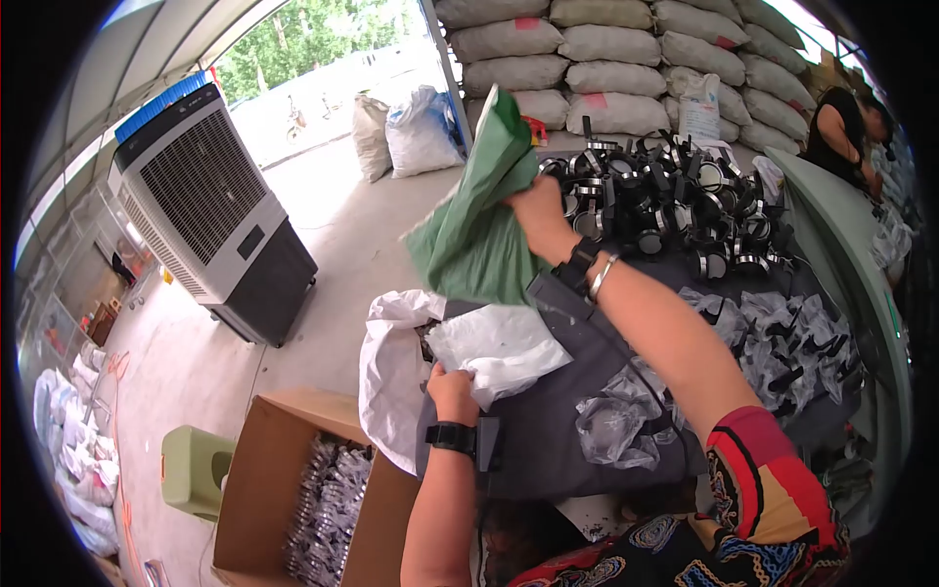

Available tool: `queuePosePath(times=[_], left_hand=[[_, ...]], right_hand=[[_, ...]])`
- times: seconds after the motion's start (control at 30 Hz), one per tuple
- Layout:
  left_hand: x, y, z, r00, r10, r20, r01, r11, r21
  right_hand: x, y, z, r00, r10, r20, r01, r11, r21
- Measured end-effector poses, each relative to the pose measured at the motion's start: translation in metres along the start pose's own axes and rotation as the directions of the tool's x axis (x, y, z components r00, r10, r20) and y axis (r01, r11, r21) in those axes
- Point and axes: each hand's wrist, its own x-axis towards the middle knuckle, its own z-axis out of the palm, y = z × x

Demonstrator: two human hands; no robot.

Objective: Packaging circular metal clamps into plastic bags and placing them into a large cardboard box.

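Observation:
My right hand [544,211] is raised over the table, its fingers closed on a green woven sack [479,230] that hangs in folds to the left. Lower down, my left hand [453,389] grips the near left edge of a white plastic bundle [504,350], perhaps a stack of bags. A white sack [384,391] with its mouth spread lies at the table's left edge, beside my left hand. Beyond my right hand is a heap of black and silver round-headed parts [675,196]. Crumpled clear plastic bags [616,430], some with black parts inside, lie below my right forearm.
On the floor at the lower left stands an open cardboard box [259,489] of plastic-wrapped parts, beside a green stool [193,470]. A large air cooler [210,215] is farther left. Stacked sacks [611,78] line the back. Another person [843,132] sits at the far right.

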Motion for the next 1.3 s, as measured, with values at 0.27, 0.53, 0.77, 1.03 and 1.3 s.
queuePosePath(times=[0.27, 0.53, 0.77, 1.03, 1.3], left_hand=[[-0.001, 0.024, 0.031, 0.999, -0.01, 0.052, 0.016, 0.994, -0.105], [0.015, 0.007, 0.03, 0.997, -0.021, 0.072, 0.023, 1.0, -0.017], [0.035, -0.01, 0.017, 1.0, 0.012, 0.009, -0.013, 0.992, 0.129], [0.022, 0.004, 0.026, 0.999, 0.045, -0.001, -0.044, 0.99, 0.132], [0.029, -0.005, 0.013, 0.996, 0.029, 0.078, -0.041, 0.988, 0.15]], right_hand=[[0.037, -0.077, -0.036, 0.973, -0.227, 0.042, 0.231, 0.958, -0.171], [0.035, -0.06, -0.039, 0.973, -0.174, 0.153, 0.173, 0.985, 0.019], [0.017, 0.0, 0.002, 0.923, -0.12, 0.366, 0.153, 0.986, -0.062], [-0.039, 0.072, 0.01, 0.894, 0.003, 0.448, 0.091, 0.978, -0.188], [0.007, 0.066, 0.024, 0.953, -0.198, 0.231, 0.183, 0.979, 0.086]])
